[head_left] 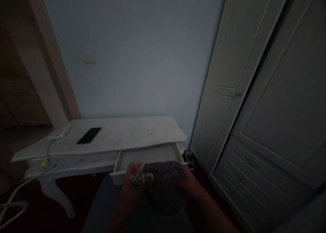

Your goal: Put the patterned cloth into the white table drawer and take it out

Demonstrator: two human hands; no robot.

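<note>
Between my two hands is a fuzzy dark grey cloth bundle [165, 172], held in front of my lap. At its left end shows a dark patterned piece of fabric [141, 178] with pale ring shapes; I cannot tell whether it is a separate item. My left hand [130, 185] is closed around that patterned end. On the opposite side my right hand [189, 184] grips the grey cloth, its fingers partly hidden in shadow. Just beyond the bundle, an open drawer [150, 153] juts from the white desk [129, 127]; the cloth covers part of its front.
A dark phone [89, 136] and a white power strip [60, 132] lie on the desk's left part. A white cable [19, 192] hangs at the left. Shoes [188, 159] stand by the desk's right end. A wardrobe [226, 76] lines the right side.
</note>
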